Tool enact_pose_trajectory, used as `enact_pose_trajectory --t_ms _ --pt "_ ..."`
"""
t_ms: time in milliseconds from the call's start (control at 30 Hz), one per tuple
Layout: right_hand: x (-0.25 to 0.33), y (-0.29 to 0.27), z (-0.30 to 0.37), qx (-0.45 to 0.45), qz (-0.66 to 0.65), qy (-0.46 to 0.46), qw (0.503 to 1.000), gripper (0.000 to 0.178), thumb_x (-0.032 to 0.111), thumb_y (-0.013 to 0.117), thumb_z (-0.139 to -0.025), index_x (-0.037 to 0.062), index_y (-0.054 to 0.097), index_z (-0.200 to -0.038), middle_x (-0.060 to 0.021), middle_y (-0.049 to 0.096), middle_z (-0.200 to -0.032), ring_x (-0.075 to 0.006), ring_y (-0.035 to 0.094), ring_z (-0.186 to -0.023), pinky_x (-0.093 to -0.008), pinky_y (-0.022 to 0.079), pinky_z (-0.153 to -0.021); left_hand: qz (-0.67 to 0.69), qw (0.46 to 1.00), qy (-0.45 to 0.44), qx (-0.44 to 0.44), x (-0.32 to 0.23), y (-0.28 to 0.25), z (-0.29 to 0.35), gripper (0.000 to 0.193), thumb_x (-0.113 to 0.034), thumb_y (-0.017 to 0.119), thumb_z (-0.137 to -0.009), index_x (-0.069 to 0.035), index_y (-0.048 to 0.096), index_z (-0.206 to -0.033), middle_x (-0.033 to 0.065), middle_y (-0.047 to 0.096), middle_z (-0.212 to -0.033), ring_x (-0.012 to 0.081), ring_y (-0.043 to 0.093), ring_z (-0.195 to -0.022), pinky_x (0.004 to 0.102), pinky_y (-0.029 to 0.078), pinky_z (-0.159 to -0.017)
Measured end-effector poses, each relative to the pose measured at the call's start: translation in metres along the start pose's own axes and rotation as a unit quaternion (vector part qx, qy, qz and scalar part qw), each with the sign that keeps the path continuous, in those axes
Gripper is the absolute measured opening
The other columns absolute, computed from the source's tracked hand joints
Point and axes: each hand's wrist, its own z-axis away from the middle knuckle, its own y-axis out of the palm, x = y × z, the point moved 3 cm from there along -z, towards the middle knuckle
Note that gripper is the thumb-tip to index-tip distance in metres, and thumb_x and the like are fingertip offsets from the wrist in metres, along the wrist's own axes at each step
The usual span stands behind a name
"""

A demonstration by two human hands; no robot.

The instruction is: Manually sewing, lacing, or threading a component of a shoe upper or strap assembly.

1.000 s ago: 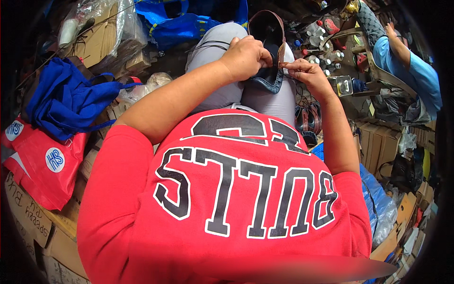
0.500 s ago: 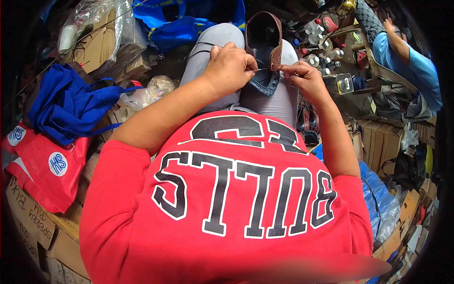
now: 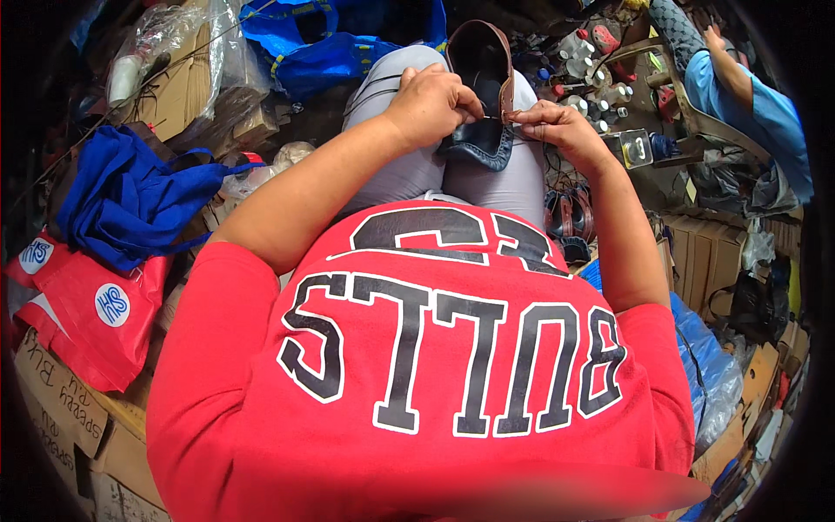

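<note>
- Two hands flank one dark shoe, which sits over the grey-trousered legs.
- Left hand, left of the shoe: thumb and fingers pinched together on a thin pale sliver.
- Right hand, right of the shoe: fingertips together, clamped on its brown edge.

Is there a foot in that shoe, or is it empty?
Empty, no foot: the shoe is open on top, and its dark inside shows.
</note>
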Motion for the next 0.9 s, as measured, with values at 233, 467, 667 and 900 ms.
enact_pose_trajectory --t_ms 233,467,667,900 --pt "-0.003 -0.002 0.001 0.020 0.045 -0.007 0.999 0.025 0.002 0.065 -0.080 0.0039 0.069 -0.105 -0.0022 0.061 -0.096 -0.0119 0.055 -0.094 -0.0233 0.041 -0.087 -0.001 0.999 0.032 -0.011 -0.008 0.003 0.011 0.013 -0.015 0.072 -0.069 -0.021 0.073 -0.081 -0.0046 0.061 -0.074 0.0162 0.053 -0.088 0.0363 0.030 -0.082" --pt "-0.002 -0.002 0.000 0.012 0.046 -0.015 0.999 0.025 0.001 0.065 -0.079 0.0030 0.069 -0.103 -0.0024 0.061 -0.096 -0.0119 0.054 -0.094 -0.0236 0.040 -0.088 -0.014 0.999 0.031 -0.025 -0.008 0.003 0.010 0.013 -0.014 0.072 -0.070 -0.021 0.072 -0.080 -0.0051 0.061 -0.076 0.0159 0.053 -0.086 0.0347 0.030 -0.081" --pt "0.000 -0.008 -0.008 0.048 0.015 0.015 0.999 0.024 0.004 0.067 -0.079 0.0018 0.068 -0.103 -0.0023 0.062 -0.096 -0.0126 0.056 -0.094 -0.0241 0.041 -0.088 -0.009 0.996 0.079 0.050 0.005 0.009 -0.019 0.009 -0.020 0.070 -0.071 -0.023 0.073 -0.079 -0.0040 0.063 -0.078 0.0168 0.055 -0.090 0.0375 0.033 -0.081" --pt "0.015 0.001 0.001 0.030 0.093 0.007 0.995 0.023 0.005 0.068 -0.079 0.0021 0.068 -0.102 -0.0023 0.064 -0.096 -0.0133 0.058 -0.093 -0.0253 0.042 -0.090 -0.043 0.990 0.134 0.027 -0.003 0.007 -0.017 0.010 -0.019 0.072 -0.072 -0.020 0.072 -0.082 -0.0038 0.059 -0.079 0.0181 0.053 -0.087 0.0377 0.033 -0.081"
